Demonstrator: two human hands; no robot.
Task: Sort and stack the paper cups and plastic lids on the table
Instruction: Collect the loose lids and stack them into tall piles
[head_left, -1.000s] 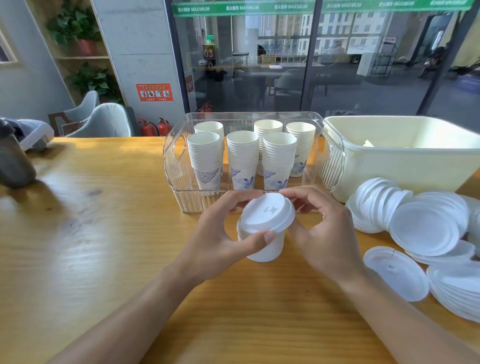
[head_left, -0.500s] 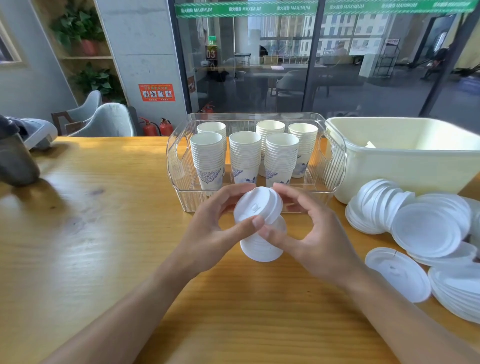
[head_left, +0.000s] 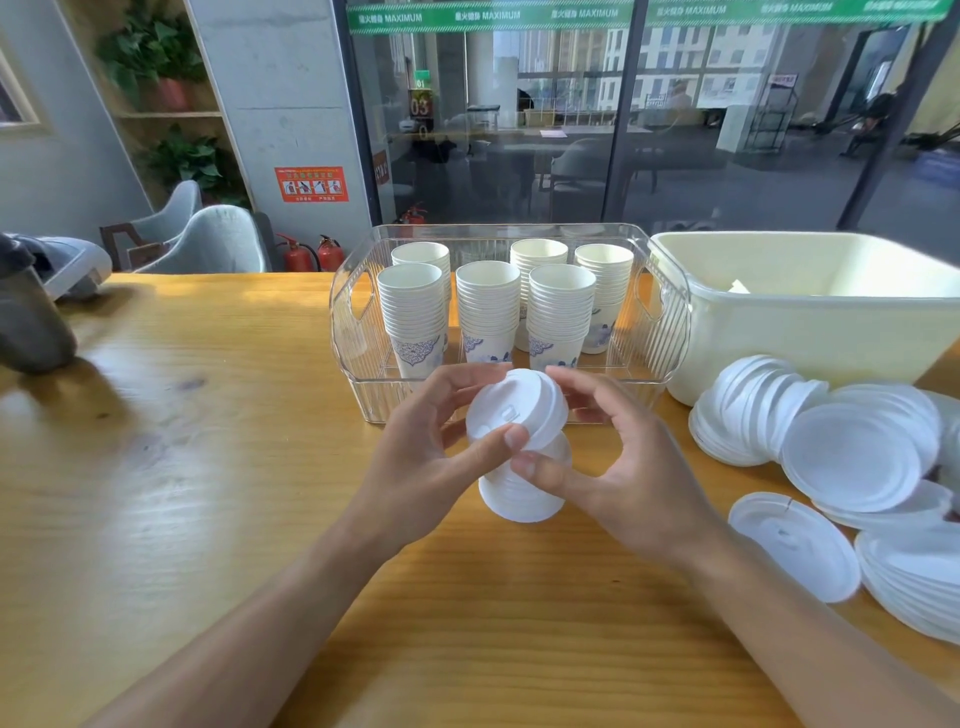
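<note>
Left hand is gripping the white lid by its rim, thumb on the near edge and fingers curled behind, holding it tilted above the paper cup. Right hand is clamping the cup, thumb pressing its near side; the cup is leaning toward the camera over the counter. Behind the hands, a clear bin is holding six stacks of cups. To its right a cream tub is standing, and loose lids are lying heaped at the counter's right edge.
</note>
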